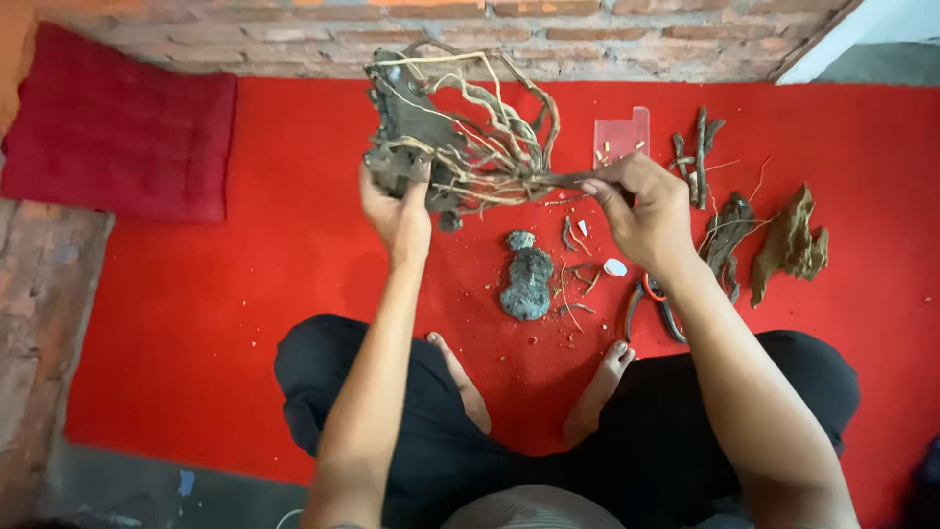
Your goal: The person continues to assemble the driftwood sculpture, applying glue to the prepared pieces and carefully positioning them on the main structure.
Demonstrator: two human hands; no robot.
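Driftwood root cluster [455, 132] hangs lifted over the far part of the red carpet [245, 274]. Left hand [397, 211] grips its dark base, fingers wrapped around it; right hand [641, 211] pinches a thin root tip. A grey rock [527, 284] lies on the carpet below, near the person's feet.

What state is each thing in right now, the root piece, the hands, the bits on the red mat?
Left hand: gripping the root tangle's dark base.
Right hand: pinching a root tip.
Root tangle: held up off the mat.
Grey stone: lying on the mat.
Cutters: lying beside the right forearm, partly hidden.
Brown wood chunk: lying untouched.
Red mat: strewn with crumbs.
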